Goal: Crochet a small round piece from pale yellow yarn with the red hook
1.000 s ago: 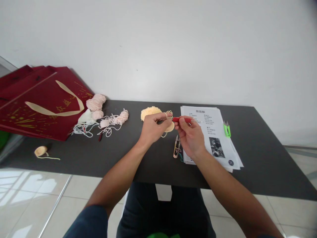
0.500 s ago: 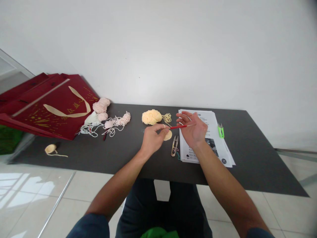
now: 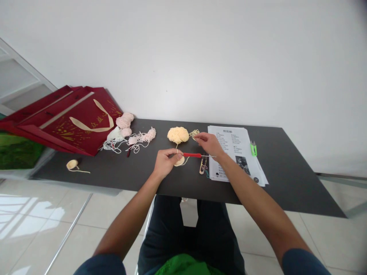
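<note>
My left hand (image 3: 167,162) is closed on a crochet hook (image 3: 192,155) with a red handle, its metal shaft pointing right. A strand of yarn loops around a finger of this hand. Just beneath its fingertips is a small round cream crochet piece (image 3: 179,161). My right hand (image 3: 211,145) reaches past the hook, fingers bent together at the edge of a loose tangle of yellow yarn (image 3: 194,134). A fluffy yellow yarn ball (image 3: 178,135) lies left of that tangle. Thread snips (image 3: 202,167) rest partly under the hook's shaft.
Printed sheets (image 3: 229,133) lie under my right forearm, with green snips (image 3: 253,148) on their right edge. Pink and white yarn (image 3: 124,120) sits beside red gift bags (image 3: 83,124) on the left. A small cream crochet cup (image 3: 72,164) stands near the table's front left.
My right hand has turned from palm-up with spread fingers to palm-down, reaching left to the loose yarn. My left hand has moved left and slightly down with the hook. The view has shifted.
</note>
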Demonstrator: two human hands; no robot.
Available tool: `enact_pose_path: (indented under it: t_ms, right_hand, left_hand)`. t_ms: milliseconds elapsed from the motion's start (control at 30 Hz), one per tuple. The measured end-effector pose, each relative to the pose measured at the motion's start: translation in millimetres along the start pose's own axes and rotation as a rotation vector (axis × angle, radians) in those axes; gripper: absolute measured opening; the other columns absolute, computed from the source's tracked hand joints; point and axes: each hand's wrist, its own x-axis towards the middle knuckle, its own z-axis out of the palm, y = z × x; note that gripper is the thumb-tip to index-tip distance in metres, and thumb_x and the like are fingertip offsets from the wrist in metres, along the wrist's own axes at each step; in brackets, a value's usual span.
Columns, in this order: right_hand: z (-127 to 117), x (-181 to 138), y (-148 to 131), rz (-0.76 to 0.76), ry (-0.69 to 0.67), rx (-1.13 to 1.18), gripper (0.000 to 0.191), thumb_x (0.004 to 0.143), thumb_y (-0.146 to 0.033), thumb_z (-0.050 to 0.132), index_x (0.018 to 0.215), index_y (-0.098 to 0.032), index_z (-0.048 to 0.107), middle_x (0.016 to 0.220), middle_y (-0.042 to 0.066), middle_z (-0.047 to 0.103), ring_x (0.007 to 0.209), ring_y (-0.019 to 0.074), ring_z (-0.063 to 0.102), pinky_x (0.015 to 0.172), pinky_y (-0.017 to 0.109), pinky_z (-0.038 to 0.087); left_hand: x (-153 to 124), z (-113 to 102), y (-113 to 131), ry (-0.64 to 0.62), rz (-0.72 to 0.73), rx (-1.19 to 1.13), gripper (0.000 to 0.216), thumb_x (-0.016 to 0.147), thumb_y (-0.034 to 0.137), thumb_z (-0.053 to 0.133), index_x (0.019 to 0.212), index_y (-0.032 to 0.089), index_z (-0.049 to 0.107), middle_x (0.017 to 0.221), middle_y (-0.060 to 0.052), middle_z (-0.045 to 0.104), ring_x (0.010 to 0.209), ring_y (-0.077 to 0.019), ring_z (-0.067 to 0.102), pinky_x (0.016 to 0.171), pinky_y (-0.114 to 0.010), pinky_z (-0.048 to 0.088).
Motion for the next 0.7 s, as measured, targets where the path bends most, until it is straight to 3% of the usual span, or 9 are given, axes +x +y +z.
enact_pose_path:
  t_ms: [133,200,300,367,500,700]
  right_hand:
    - [22,13,-2,-0.163,-0.143,-0.158,0.026,0.079,-0.022,0.076,0.104,-0.026,0.080,0.135,0.009,0.074,0.134,0.0297,0.061,0.120,0.053,0.040]
    - [30,23,-1,-0.356,-0.291,-0.442,0.038,0.084,-0.020,0.070,0.122,-0.024,0.074,0.157,0.012,0.058,0.149,0.0327,0.049,0.127,0.058,0.030]
    - [41,37,7,-0.374,-0.344,-0.580,0.062,0.078,-0.019,0.074,0.139,-0.021,0.065,0.166,0.014,0.045,0.154,0.0358,0.040,0.128,0.058,0.025]
    - [46,44,13,-0.305,-0.319,-0.530,0.059,0.077,-0.019,0.074,0.136,-0.020,0.067,0.159,0.014,0.054,0.150,0.0350,0.046,0.127,0.055,0.029]
    - [42,49,18,-0.202,-0.163,-0.443,0.032,0.089,-0.022,0.058,0.115,-0.020,0.075,0.132,0.012,0.074,0.131,0.0295,0.061,0.119,0.047,0.040]
    - [-6,38,16,-0.023,0.132,-0.266,0.031,0.081,-0.025,0.057,0.107,-0.021,0.074,0.105,0.006,0.079,0.095,0.0248,0.068,0.095,0.043,0.054]
  left_hand:
    - [2,-11,-11,0.001,-0.043,-0.116,0.028,0.064,0.038,0.092,0.076,0.015,0.081,0.065,-0.004,0.071,0.054,-0.0123,0.056,0.054,-0.025,0.042]
    - [4,-16,-14,-0.013,-0.045,-0.122,0.029,0.064,0.039,0.092,0.075,0.015,0.081,0.066,-0.005,0.071,0.054,-0.0119,0.055,0.054,-0.025,0.041]
    - [5,-23,-14,-0.041,-0.048,-0.151,0.029,0.064,0.038,0.093,0.077,0.015,0.081,0.065,-0.004,0.070,0.053,-0.0107,0.052,0.053,-0.025,0.037]
    - [6,-27,-11,-0.042,-0.051,-0.170,0.030,0.062,0.038,0.093,0.076,0.014,0.081,0.065,-0.005,0.070,0.053,-0.0110,0.052,0.052,-0.025,0.036]
    - [11,-37,-1,-0.011,-0.035,-0.213,0.031,0.061,0.038,0.093,0.075,0.014,0.081,0.067,-0.007,0.071,0.055,-0.0125,0.055,0.052,-0.025,0.037]
    - [38,-48,9,0.021,0.074,-0.305,0.023,0.061,0.031,0.091,0.073,0.015,0.080,0.070,-0.009,0.074,0.058,-0.0147,0.061,0.056,-0.027,0.044]
